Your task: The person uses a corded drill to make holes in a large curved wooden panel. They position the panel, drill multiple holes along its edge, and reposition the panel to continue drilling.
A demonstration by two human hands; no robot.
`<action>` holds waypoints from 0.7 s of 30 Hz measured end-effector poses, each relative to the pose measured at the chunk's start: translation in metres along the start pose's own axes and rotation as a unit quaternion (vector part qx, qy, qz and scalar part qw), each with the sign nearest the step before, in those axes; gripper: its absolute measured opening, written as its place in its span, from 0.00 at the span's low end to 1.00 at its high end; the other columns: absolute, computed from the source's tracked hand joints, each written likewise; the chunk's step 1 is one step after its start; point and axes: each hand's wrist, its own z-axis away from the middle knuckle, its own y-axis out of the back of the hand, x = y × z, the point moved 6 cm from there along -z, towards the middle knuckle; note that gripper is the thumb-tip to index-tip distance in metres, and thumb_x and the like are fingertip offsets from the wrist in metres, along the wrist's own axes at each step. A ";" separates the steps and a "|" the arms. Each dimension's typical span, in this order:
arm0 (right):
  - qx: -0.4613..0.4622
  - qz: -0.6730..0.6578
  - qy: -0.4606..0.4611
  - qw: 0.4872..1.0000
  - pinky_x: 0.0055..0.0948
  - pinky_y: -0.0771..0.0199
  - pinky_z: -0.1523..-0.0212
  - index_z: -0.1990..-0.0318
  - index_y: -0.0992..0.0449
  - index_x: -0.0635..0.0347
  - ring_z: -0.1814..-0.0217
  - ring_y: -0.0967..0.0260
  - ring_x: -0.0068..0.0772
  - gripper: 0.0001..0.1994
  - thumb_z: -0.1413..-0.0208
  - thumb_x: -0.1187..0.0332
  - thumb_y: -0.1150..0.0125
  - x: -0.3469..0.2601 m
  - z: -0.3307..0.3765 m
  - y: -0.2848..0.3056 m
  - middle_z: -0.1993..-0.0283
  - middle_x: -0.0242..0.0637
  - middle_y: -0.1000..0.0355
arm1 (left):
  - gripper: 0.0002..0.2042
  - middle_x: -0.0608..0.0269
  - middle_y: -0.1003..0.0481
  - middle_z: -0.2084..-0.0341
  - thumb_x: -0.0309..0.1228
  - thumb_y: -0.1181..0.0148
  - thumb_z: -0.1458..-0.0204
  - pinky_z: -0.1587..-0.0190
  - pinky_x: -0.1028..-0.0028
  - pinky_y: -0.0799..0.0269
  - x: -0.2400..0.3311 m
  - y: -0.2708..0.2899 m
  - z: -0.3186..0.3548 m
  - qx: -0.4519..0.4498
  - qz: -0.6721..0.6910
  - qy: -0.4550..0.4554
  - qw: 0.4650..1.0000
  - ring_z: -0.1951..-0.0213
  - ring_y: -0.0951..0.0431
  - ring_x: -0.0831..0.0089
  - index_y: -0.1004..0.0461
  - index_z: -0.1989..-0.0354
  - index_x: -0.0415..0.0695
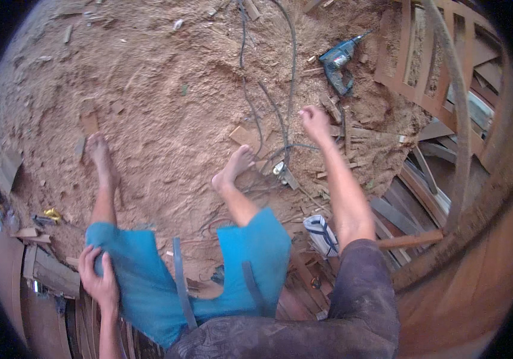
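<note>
My left hand [98, 278] lies flat against the blue shorts [148, 281] on my left thigh, fingers spread, holding nothing. My right hand [315, 119] reaches forward over the sawdust floor with its fingers loosely curled and empty. It hovers just above dark cables [280, 113] and small wood scraps [334, 110]. A teal power drill [341, 61] lies on the sawdust a little beyond that hand. My bare feet [232, 167] stand on the sawdust.
A wooden lattice frame [424, 66] leans at the upper right, with planks and offcuts [400, 209] below it. A white striped sandal [322, 234] sits by my right leg. A flat wood block [245, 136] and a yellow object [52, 213] lie on the floor.
</note>
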 end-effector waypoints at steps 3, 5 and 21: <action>0.048 0.105 0.051 0.992 0.53 0.23 0.37 0.42 0.19 0.64 0.41 0.22 0.63 0.21 0.38 0.61 0.33 0.039 -0.077 0.037 0.46 0.60 0.19 | 0.10 0.48 0.24 0.38 0.26 0.36 0.34 0.29 0.54 0.34 0.007 -0.001 0.006 0.025 -0.049 0.018 0.998 0.36 0.25 0.50 0.20 0.48 0.36; 0.044 0.159 0.020 0.986 0.53 0.27 0.30 0.34 0.25 0.69 0.34 0.27 0.66 0.31 0.42 0.60 0.29 0.026 -0.119 0.043 0.38 0.65 0.24 | 0.11 0.48 0.26 0.36 0.25 0.37 0.33 0.28 0.53 0.36 0.011 0.002 0.024 0.069 -0.071 0.045 0.994 0.34 0.27 0.51 0.21 0.46 0.35; -0.076 0.352 -0.024 0.933 0.52 0.15 0.42 0.41 0.29 0.70 0.45 0.15 0.59 0.28 0.48 0.65 0.32 -0.053 -0.092 0.020 0.45 0.61 0.17 | 0.10 0.55 0.21 0.44 0.30 0.28 0.44 0.37 0.54 0.31 0.028 0.010 -0.014 0.055 -0.077 -0.004 0.996 0.39 0.24 0.52 0.19 0.55 0.45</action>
